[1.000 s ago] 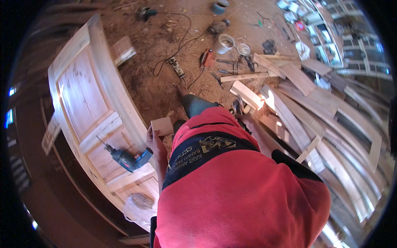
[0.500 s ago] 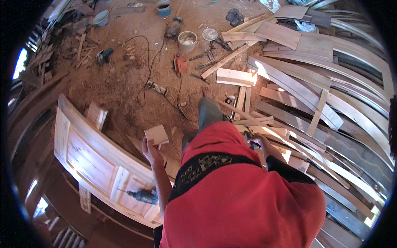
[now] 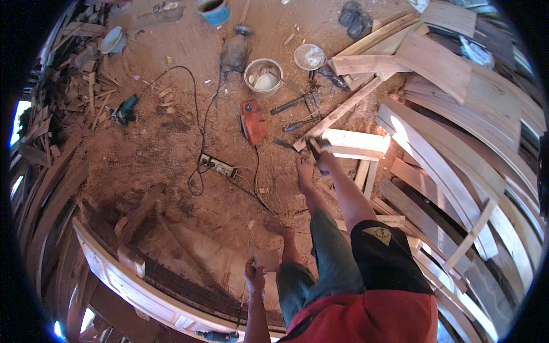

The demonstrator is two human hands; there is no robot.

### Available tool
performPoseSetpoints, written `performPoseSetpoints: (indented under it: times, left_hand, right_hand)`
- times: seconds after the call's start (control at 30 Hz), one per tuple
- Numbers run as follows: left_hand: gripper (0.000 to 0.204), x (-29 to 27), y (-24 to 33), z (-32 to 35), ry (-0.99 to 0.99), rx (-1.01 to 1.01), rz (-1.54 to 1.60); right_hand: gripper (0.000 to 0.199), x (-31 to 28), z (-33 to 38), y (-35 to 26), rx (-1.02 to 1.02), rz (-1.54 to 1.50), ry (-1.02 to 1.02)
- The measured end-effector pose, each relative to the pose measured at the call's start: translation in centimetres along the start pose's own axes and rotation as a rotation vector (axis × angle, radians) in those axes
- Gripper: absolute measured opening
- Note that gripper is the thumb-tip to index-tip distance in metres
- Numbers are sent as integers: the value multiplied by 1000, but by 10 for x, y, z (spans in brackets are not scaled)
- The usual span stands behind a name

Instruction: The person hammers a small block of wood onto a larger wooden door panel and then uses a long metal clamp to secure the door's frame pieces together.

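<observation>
A small square piece of wood [image 3: 267, 260] is gripped by my left hand [image 3: 254, 279], low in the picture beside my legs. My right hand [image 3: 324, 161] reaches far forward, its fingers closed round a small dark object [image 3: 313, 147] whose kind I cannot make out. That object is at the near end of a narrow wooden batten [image 3: 343, 108] and by the left end of a pale wooden block [image 3: 354, 143]. Left of it, a flat dark-bladed tool [image 3: 285, 146] lies on the floor. A panelled wooden door [image 3: 131, 286] stretches along the lower left, with a blue drill [image 3: 217, 336] on it.
On the dusty floor are an orange power tool [image 3: 253, 123], a power strip [image 3: 218, 166] with trailing cords, a clamp [image 3: 297, 104] and a white bucket [image 3: 264, 77]. Stacked boards [image 3: 440, 166] fill the right side. A green power tool [image 3: 124, 110] lies near scrap wood at left.
My right hand has moved forward from beside my body to the pale block. My left hand, still holding the square piece, appears lower and further right. The view has shifted, and the door shows lower.
</observation>
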State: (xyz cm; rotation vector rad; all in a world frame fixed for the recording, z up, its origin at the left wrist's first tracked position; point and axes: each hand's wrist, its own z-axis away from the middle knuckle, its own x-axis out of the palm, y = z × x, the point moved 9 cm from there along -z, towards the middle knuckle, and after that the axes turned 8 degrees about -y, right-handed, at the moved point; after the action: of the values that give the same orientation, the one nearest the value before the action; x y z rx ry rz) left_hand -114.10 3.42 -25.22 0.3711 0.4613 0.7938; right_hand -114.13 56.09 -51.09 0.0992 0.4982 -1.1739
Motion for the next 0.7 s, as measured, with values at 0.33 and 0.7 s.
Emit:
performPoseSetpoints:
  times: [0.33, 0.7]
  left_hand:
    - [46, 100, -10, -102, -4, -322, 408]
    - [45, 207, 69, -389, -135, -18, 609]
  right_hand:
    - [34, -43, -248, -123, -163, 171, 369]
    - [70, 84, -145, 10, -215, -101, 27]
